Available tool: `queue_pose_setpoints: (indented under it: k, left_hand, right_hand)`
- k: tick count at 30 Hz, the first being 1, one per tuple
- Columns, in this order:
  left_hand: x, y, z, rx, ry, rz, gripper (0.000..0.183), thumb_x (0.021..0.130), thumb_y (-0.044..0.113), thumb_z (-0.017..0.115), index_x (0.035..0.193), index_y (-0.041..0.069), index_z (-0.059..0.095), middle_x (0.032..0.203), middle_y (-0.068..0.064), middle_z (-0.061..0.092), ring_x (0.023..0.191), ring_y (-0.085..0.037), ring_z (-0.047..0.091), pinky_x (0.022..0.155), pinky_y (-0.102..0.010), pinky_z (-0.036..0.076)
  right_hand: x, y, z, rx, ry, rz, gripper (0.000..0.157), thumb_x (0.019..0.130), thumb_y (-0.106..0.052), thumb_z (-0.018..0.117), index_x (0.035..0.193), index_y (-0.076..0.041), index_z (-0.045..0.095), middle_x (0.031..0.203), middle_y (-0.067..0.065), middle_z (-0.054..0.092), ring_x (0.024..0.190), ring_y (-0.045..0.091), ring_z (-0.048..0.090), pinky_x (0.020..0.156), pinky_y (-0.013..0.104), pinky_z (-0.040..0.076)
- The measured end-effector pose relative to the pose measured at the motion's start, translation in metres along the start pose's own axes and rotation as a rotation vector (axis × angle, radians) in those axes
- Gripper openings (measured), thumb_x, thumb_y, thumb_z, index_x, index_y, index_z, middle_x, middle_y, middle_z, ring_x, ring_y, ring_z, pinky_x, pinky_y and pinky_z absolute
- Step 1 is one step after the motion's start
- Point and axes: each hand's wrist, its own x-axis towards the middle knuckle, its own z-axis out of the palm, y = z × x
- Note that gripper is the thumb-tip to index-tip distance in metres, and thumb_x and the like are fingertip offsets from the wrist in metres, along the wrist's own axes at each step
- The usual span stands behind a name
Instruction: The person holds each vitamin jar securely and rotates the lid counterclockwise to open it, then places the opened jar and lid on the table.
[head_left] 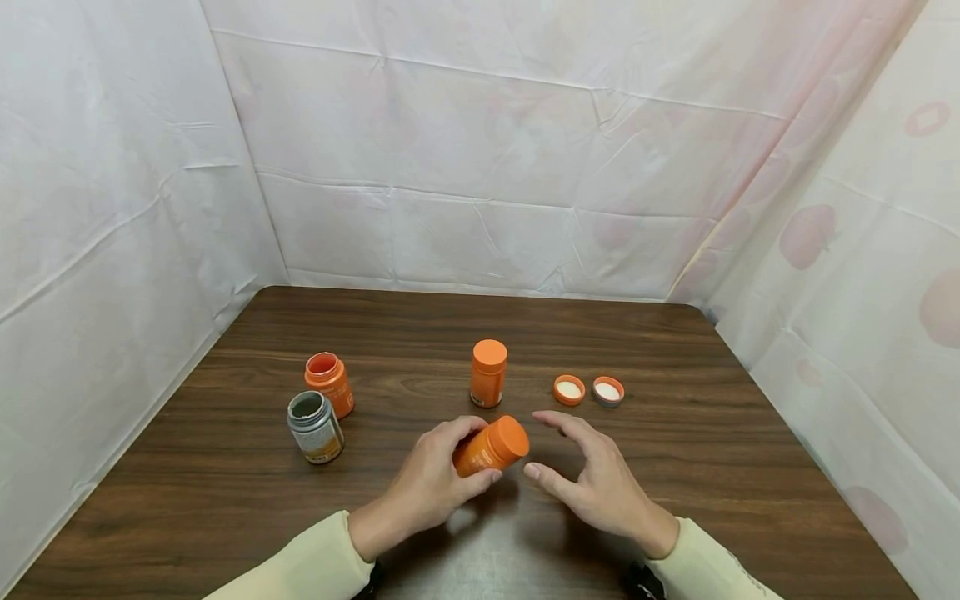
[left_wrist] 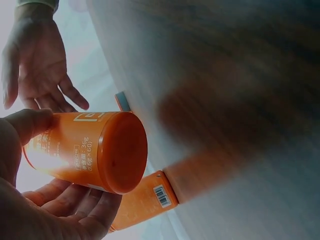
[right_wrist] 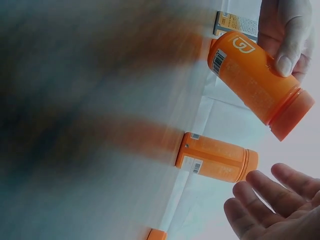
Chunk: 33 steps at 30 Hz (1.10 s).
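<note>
My left hand (head_left: pixel 433 477) grips an orange bottle (head_left: pixel 491 446) around its body, tilted with its orange cap toward the right hand. In the left wrist view the base of this bottle (left_wrist: pixel 122 152) faces the camera, with printed lettering on its side. My right hand (head_left: pixel 600 481) is held just right of the cap, fingers apart and holding nothing; in the right wrist view its fingers (right_wrist: pixel 265 205) are relaxed. Behind the held bottle, a second capped orange bottle (head_left: pixel 488 375) stands upright on the table.
At the left stand an uncapped orange bottle (head_left: pixel 330 387) and an uncapped grey bottle (head_left: pixel 317 429), mouths up. Two removed caps, an orange cap (head_left: pixel 568 390) and a grey-sided cap (head_left: pixel 608 392), lie inside-up right of the standing bottle. Pale sheeting (head_left: pixel 480 150) surrounds the brown wooden table (head_left: pixel 675 358).
</note>
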Motion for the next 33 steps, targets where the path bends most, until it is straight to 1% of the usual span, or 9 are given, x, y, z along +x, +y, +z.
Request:
queue_pose_setpoints:
  k: [5,9,13,21,28,33]
  left_hand:
    - [-0.0002,0.0024,0.002,0.015,-0.027,-0.006,0.048,0.082,0.025,0.089,0.123,0.018,0.065,0.103,0.009,0.065,0.087,-0.009,0.058,0.076,-0.03,0.049]
    - [-0.0007,0.003,0.0037,0.022,-0.035,-0.003,0.049,0.082,0.025,0.089,0.124,0.017,0.065,0.104,0.009,0.066,0.088,-0.009,0.058,0.077,-0.029,0.049]
    - [-0.0004,0.0039,0.0053,0.031,-0.033,0.012,0.048,0.081,0.024,0.089,0.122,0.017,0.066,0.104,0.01,0.066,0.088,-0.009,0.058,0.077,-0.029,0.049]
    - [0.0003,0.0063,0.0073,0.056,-0.039,0.041,0.049,0.08,0.025,0.09,0.122,0.016,0.066,0.106,0.009,0.067,0.09,-0.009,0.057,0.077,-0.028,0.048]
    - [0.0007,0.0068,0.0092,0.053,-0.055,0.042,0.049,0.08,0.025,0.09,0.122,0.016,0.066,0.106,0.007,0.067,0.089,-0.009,0.057,0.076,-0.027,0.048]
    - [0.001,0.0066,0.0103,0.047,-0.065,0.042,0.048,0.08,0.025,0.09,0.121,0.017,0.066,0.106,0.007,0.067,0.088,-0.009,0.057,0.075,-0.027,0.048]
  right_hand:
    - [0.0006,-0.0023,0.0002,0.017,0.002,0.007,0.057,0.09,-0.034,0.08,0.141,-0.02,0.057,0.137,-0.002,0.062,0.121,0.022,0.061,0.097,0.049,0.05]
    - [0.0011,-0.0025,0.0017,0.02,0.011,-0.001,0.057,0.09,-0.034,0.081,0.14,-0.02,0.059,0.136,-0.004,0.063,0.12,0.017,0.061,0.095,0.048,0.051]
    - [0.0013,-0.0031,0.0035,0.024,0.011,-0.007,0.055,0.09,-0.034,0.081,0.138,-0.019,0.06,0.134,-0.006,0.063,0.118,0.014,0.061,0.092,0.045,0.053]
    - [0.0027,-0.0059,0.0054,0.039,0.003,-0.006,0.053,0.089,-0.035,0.082,0.136,-0.019,0.061,0.13,0.0,0.066,0.11,0.015,0.059,0.088,0.038,0.053]
    - [0.0036,-0.0063,0.006,0.035,0.01,-0.01,0.051,0.089,-0.036,0.082,0.133,-0.02,0.063,0.125,-0.007,0.066,0.106,0.012,0.059,0.086,0.036,0.053]
    - [0.0038,-0.0057,0.0073,0.046,0.009,-0.01,0.051,0.089,-0.036,0.082,0.133,-0.021,0.063,0.123,-0.01,0.066,0.105,0.014,0.061,0.086,0.038,0.054]
